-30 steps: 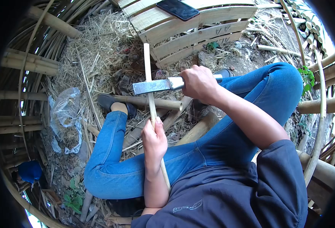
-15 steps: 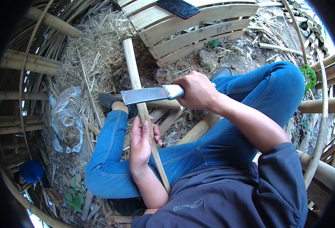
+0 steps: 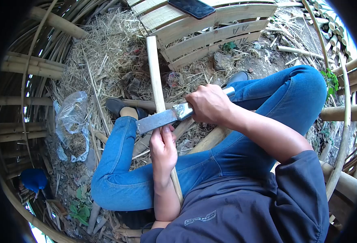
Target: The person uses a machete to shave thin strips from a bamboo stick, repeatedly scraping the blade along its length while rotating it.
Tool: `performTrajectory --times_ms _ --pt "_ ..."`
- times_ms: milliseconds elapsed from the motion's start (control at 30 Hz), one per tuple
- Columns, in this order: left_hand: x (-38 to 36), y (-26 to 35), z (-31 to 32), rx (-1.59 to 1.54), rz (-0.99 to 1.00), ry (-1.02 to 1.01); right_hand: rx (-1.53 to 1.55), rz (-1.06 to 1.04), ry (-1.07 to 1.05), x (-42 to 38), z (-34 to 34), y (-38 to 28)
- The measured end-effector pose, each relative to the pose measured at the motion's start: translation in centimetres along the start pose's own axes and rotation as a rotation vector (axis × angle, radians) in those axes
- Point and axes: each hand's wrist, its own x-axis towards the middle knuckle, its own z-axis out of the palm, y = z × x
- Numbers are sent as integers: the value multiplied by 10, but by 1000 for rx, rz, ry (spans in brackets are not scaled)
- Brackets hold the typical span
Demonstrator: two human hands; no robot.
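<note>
My right hand (image 3: 211, 103) is wrapped round the metal handle of a broad-bladed machete (image 3: 158, 120). Its grey blade points left and lies across a pale bamboo strip (image 3: 156, 77), just above the fingertips of my left hand (image 3: 163, 150). Those fingers are closed round the strip, partly hidden under the blade. The strip runs almost upright in the view, its lower end against my dark shirt (image 3: 243, 202) and its upper end close to a slatted wooden crate (image 3: 205, 50). My legs in blue jeans (image 3: 119, 162) are bent on either side.
A phone (image 3: 191, 8) lies on the crate. Straw and shavings (image 3: 101, 48) cover the ground, with a clear plastic bag (image 3: 72, 117) on the left. Bamboo poles (image 3: 28, 71) frame the left side, and cut bamboo (image 3: 334, 32) is stacked at upper right. Another person in blue (image 3: 34, 180) is at lower left.
The machete blade has slid down the strip toward my left hand and tilted, its tip dropping. My left hand and the strip have shifted right, and the left fingers have closed more tightly.
</note>
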Motion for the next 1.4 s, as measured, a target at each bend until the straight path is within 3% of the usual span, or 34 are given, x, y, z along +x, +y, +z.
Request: performTrajectory --times_ms 133,367,733,967,1400 --pt "0 2 4 192 108 36 -12 25 50 4 4 6" --pt "-3 0 7 144 88 -37 -53 158 142 17 -12 23" --pt "-1 22 -14 -503 -190 -56 168 4 144 5 -15 13" --pt "0 19 -16 -562 -233 -58 91 -105 -24 -2 -9 -1" --pt "-6 22 -1 -428 -244 52 33 -31 35 -2 -4 -2"
